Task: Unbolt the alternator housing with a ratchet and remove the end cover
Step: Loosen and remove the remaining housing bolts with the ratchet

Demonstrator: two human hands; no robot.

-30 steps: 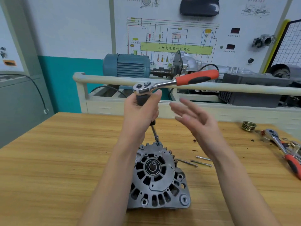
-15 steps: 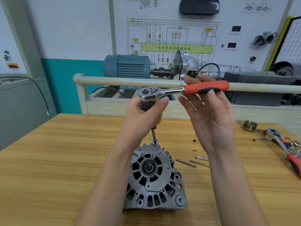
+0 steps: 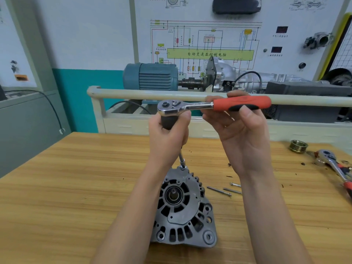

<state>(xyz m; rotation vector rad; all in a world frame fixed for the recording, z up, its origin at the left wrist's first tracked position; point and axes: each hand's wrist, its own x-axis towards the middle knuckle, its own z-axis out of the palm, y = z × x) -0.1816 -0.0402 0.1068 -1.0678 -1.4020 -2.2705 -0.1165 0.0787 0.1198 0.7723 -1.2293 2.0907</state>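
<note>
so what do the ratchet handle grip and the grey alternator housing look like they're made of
Red and black ratchet handle grip: matte, probably rubber or soft plastic, over a shiny chromed steel shank. Grey finned alternator housing: dull, slightly grainy, likely cast aluminium.

Grey cast alternator (image 3: 183, 208) lying on wooden bench, end cover facing up w/ bearing at centre. Ratchet (image 3: 213, 106), chrome head, red/black handle, sitting horizontal above it; long extension bar (image 3: 182, 159) running down from black adapter to a bolt at housing's far edge. Three loose through-bolts (image 3: 224, 190) lying just right of alternator.
</note>
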